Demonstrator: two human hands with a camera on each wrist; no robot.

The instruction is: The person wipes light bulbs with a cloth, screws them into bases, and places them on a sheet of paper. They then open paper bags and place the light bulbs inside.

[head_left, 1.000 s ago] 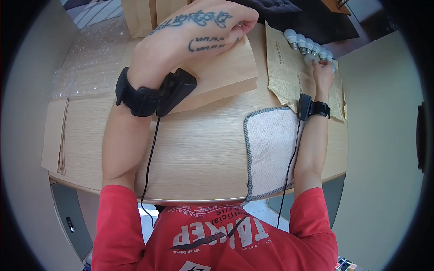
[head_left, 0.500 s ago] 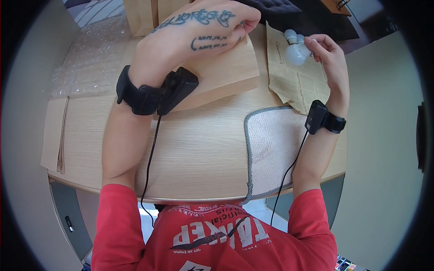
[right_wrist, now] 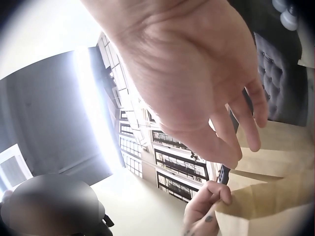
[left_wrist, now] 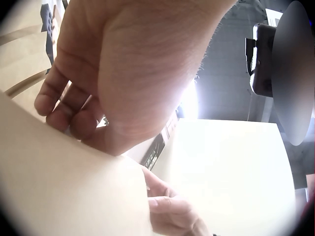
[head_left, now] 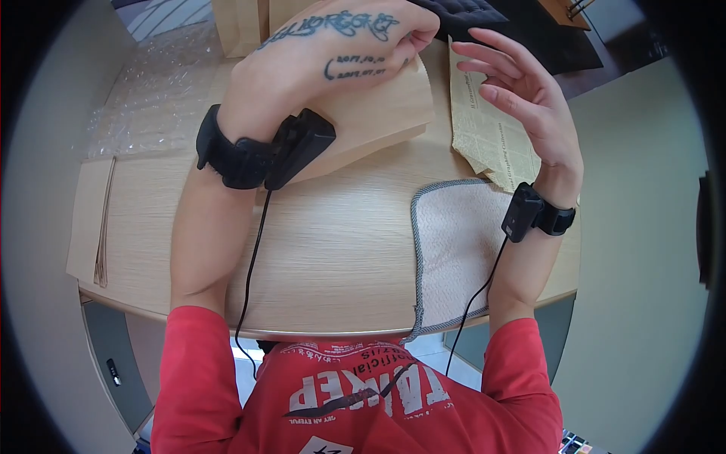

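Observation:
My left hand (head_left: 325, 53) grips the upper rim of a brown kraft paper bag (head_left: 374, 125), its curled fingers at the paper edge. In the right wrist view, the bag's mouth (right_wrist: 261, 199) gapes beside those fingers. My right hand (head_left: 533, 106) hovers to the right of the bag with fingers spread and nothing between them. Below it lies a sheet of newsprint-patterned paper (head_left: 495, 140). White light bulbs (right_wrist: 289, 20) show at the top corner of the right wrist view; my right hand hides their place in the head view.
A pale cloth mat with a grey border (head_left: 457, 250) lies at the table's front right. Flat folded paper bags (head_left: 87, 219) are at the left edge, with bubble wrap (head_left: 155, 98) behind. More kraft bags (head_left: 238, 26) stand at the back. A black cable (head_left: 249, 295) trails from each wrist.
My right hand picked a light bulb from the row, brought it toward the bag, and is now empty with fingers opened. The left hand keeps its grip on the bag.

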